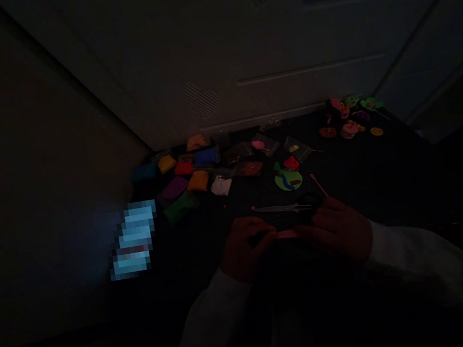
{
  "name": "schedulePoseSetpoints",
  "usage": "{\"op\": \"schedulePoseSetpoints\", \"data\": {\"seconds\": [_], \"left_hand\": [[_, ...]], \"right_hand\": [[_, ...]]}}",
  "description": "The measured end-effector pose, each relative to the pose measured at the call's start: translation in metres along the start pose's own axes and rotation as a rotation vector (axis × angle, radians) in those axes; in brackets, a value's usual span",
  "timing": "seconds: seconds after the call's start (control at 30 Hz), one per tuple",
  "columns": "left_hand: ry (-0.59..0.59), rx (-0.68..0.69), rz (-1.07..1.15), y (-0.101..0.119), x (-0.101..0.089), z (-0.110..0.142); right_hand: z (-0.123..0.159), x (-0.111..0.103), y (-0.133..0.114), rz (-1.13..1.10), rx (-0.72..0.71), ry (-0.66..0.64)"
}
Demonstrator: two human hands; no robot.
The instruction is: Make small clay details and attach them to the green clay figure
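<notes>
Strip, pink, is btwn both hands, low ctr over dark desk, head view. L hand pinches its L end; R hand, curled, covers its R end, can't tell if pinching. Just beyond: scissors, tips L, handles nr R hand, w/ pink stick close by. Past them, green disc; multicoloured packets to its L, small models far R. Lit screen, blurred, at far L.

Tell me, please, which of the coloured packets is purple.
The purple packet is the one just behind the green packet; no other packet is purple.
</notes>
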State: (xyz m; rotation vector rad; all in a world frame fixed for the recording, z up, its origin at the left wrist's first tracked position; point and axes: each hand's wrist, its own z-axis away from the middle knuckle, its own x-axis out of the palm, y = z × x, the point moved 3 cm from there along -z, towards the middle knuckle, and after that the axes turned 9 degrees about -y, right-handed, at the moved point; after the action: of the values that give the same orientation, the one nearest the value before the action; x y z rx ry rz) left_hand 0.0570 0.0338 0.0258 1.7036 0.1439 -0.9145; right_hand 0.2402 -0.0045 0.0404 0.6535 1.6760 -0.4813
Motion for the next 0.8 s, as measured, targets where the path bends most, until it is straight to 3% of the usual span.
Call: {"op": "schedulePoseSetpoints", "data": {"seconds": [0.13,0.2,0.3,0.43,0.53,0.63,0.8], "left_hand": [[-0.006,-0.101,0.098,-0.003,0.002,0.000],[-0.023,-0.157,0.134,-0.005,0.005,0.001],[-0.030,-0.186,0.166,-0.005,0.010,0.001],[-0.010,-0.100,0.121,-0.002,0.014,0.000],[0.059,0.047,-0.004,0.001,0.019,-0.001],[0.079,0.158,-0.103,0.000,0.029,-0.001],[0.067,0.234,-0.173,0.000,0.040,-0.003]], "right_hand": [[0.019,0.005,0.013,-0.026,0.101,-0.017],[0.037,0.008,0.033,-0.021,0.243,-0.049],[0.068,0.014,0.074,0.007,0.568,-0.094],[0.095,0.028,0.112,0.008,0.800,-0.132],[0.100,0.039,0.119,0.018,0.857,-0.160],[0.099,0.042,0.117,0.047,0.849,-0.109],[0.098,0.040,0.115,0.053,0.811,-0.056]]}}
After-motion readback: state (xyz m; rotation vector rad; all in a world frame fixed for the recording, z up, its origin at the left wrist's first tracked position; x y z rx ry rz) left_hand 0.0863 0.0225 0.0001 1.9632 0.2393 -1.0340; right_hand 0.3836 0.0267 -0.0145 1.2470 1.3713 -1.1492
